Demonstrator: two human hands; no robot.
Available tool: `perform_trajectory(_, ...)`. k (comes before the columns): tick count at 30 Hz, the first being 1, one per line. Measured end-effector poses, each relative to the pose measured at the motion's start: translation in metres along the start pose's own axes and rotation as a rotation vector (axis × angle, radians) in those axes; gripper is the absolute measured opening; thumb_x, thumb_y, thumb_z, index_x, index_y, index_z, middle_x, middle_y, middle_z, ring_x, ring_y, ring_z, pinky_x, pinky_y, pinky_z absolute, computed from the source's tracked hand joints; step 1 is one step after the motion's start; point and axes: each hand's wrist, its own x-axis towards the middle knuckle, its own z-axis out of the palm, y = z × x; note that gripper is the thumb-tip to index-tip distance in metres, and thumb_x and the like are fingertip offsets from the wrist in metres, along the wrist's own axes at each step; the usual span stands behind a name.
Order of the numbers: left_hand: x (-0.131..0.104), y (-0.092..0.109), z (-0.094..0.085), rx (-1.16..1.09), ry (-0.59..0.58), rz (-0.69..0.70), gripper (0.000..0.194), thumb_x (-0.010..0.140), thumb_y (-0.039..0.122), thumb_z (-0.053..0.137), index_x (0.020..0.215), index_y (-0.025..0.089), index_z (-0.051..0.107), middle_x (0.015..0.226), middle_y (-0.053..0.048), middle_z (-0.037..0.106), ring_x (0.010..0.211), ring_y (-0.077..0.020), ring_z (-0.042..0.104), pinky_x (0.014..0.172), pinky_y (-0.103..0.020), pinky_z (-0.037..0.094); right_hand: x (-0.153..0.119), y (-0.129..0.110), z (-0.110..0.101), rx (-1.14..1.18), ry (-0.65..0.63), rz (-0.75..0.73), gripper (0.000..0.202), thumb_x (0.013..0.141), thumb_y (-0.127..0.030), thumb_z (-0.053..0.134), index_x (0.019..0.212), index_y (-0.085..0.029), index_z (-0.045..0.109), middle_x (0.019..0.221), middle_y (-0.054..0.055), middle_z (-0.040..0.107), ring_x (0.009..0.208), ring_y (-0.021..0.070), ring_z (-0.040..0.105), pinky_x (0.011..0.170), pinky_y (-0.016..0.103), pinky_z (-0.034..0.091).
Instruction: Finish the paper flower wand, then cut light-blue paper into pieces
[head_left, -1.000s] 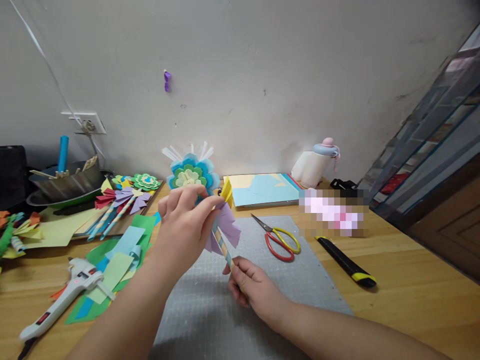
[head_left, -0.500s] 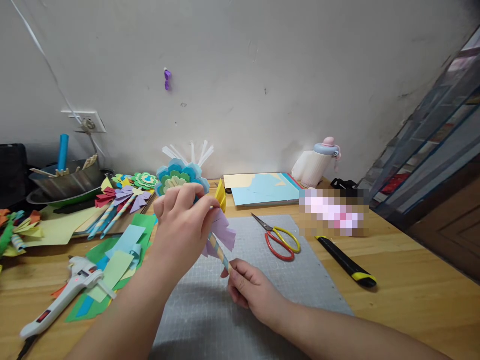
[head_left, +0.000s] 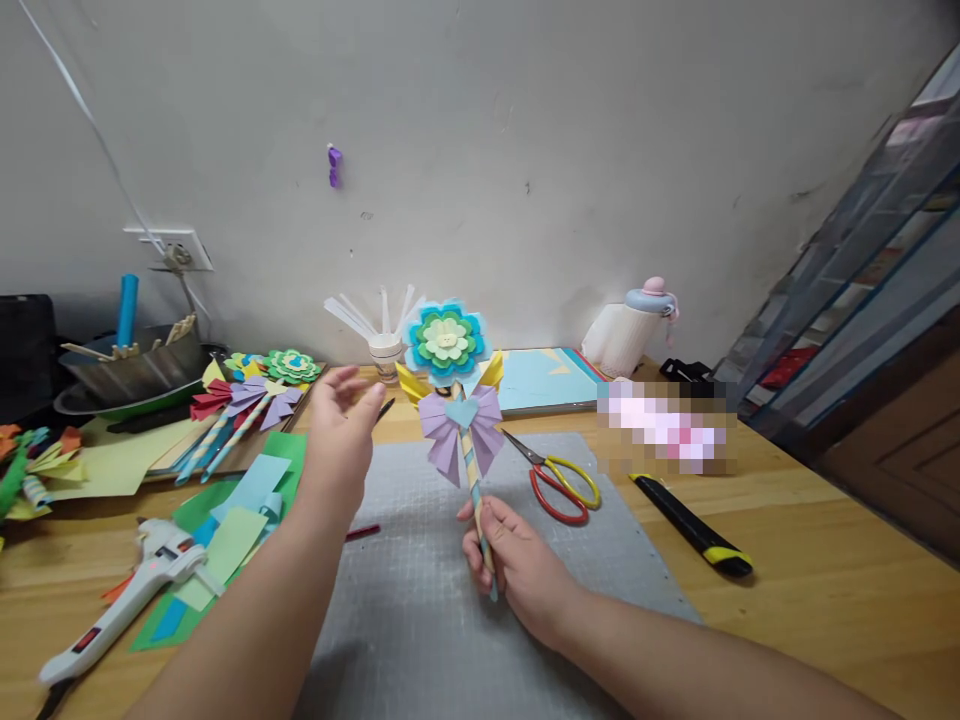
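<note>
My right hand [head_left: 517, 565] is closed round the striped stick of a paper flower wand [head_left: 460, 410], held nearly upright above the grey cutting mat [head_left: 420, 640]. Layered blue, green and cream petals form its head. Below sit yellow wing-like pieces, pleated purple paper and a light blue heart. To the left of the wand, my left hand [head_left: 345, 440] is raised and holds nothing, its fingers apart. Scissors [head_left: 559, 480] with one red and one yellow handle lie on the mat, just right of the wand.
A white glue gun [head_left: 124, 600] and paper scraps [head_left: 240, 540] lie at left, with finished paper wands [head_left: 247, 410] behind. At the back are a cup of white strips [head_left: 385, 355], coloured sheets [head_left: 544, 380] and a bottle [head_left: 634, 335]. A black-and-yellow cutter [head_left: 690, 525] lies right.
My left hand has let go of the wand's upper part and moved a little left. The wand now stands more upright and further right, its front showing, still in my right hand.
</note>
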Motion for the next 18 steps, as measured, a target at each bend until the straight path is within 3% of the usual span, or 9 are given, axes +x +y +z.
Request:
perform_trajectory(3, -0.004, -0.008, 0.012, -0.147, -0.279, -0.272, 0.048, 0.071, 0.045, 0.069, 0.11, 0.017, 0.06, 0.114, -0.012, 0.063, 0.108, -0.0291, 0.055, 0.086, -0.04, 0.04, 0.001, -0.002, 0.0, 0.025, 0.006, -0.022, 0.036, 0.089, -0.054, 0.051, 0.095, -0.019, 0.054, 0.058, -0.006, 0.05, 0.045, 0.0056, 0.038, 0.048, 0.021, 0.031)
perform_trajectory(7, -0.024, -0.007, 0.028, -0.261, -0.473, -0.303, 0.047, 0.066, 0.042, 0.075, 0.106, 0.017, 0.066, 0.112, -0.011, 0.068, 0.107, -0.0282, 0.059, 0.089, -0.037, 0.042, -0.001, 0.0, 0.001, 0.027, -0.015, -0.022, 0.035, 0.09, -0.054, 0.051, 0.095, -0.019, 0.054, 0.059, -0.006, 0.051, 0.045, 0.0063, 0.04, 0.048, 0.021, 0.033)
perform_trajectory(18, -0.036, -0.019, 0.038, -0.328, -0.363, -0.374, 0.039, 0.071, 0.047, 0.072, 0.093, 0.015, 0.07, 0.092, -0.008, 0.074, 0.092, -0.0246, 0.066, 0.082, -0.032, 0.045, -0.001, 0.006, 0.002, -0.091, -0.022, 0.013, 0.041, 0.086, -0.059, 0.053, 0.093, -0.019, 0.053, 0.057, -0.007, 0.049, 0.045, 0.0061, 0.039, 0.046, 0.021, 0.031)
